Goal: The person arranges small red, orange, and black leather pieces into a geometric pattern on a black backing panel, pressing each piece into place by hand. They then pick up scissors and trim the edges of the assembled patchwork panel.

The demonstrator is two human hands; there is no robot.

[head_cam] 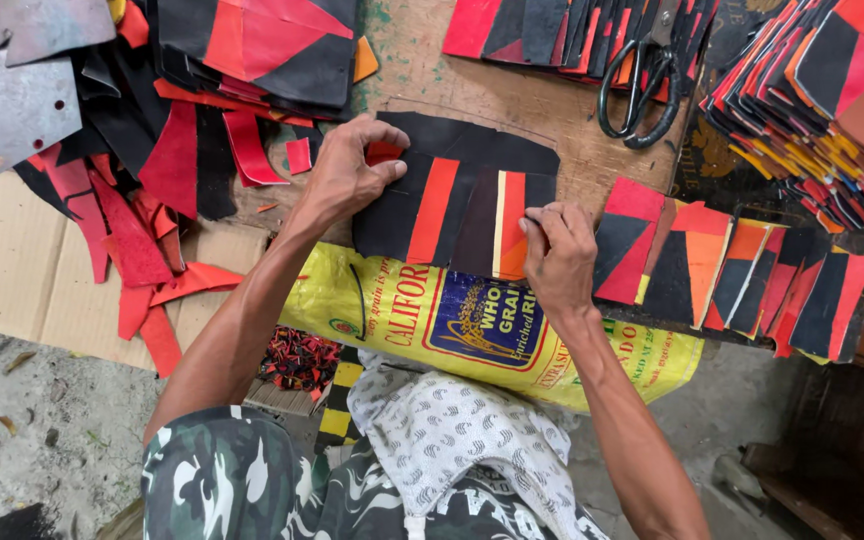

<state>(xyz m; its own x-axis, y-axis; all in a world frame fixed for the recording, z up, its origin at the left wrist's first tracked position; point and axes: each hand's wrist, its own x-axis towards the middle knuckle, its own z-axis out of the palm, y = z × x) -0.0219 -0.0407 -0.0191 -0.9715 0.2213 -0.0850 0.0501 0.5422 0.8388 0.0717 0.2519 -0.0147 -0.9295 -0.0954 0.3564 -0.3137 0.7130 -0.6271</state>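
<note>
A patchwork panel (452, 205) of black, red and orange leather strips lies flat on the wooden bench (512, 100) in front of me. My left hand (347, 175) presses down on the panel's upper left corner, fingers curled over a small red piece. My right hand (557, 255) pinches the panel's lower right edge, beside an orange strip with a pale yellow stripe. Both hands hold this same panel.
Black scissors (642, 85) lie at the back. Stacks of finished panels (812, 100) fill the right, a fanned row (732, 270) sits beside my right hand. Red and black scraps (142, 200) pile at left over cardboard (12, 270). A yellow printed sack (452, 320) hangs off the bench edge.
</note>
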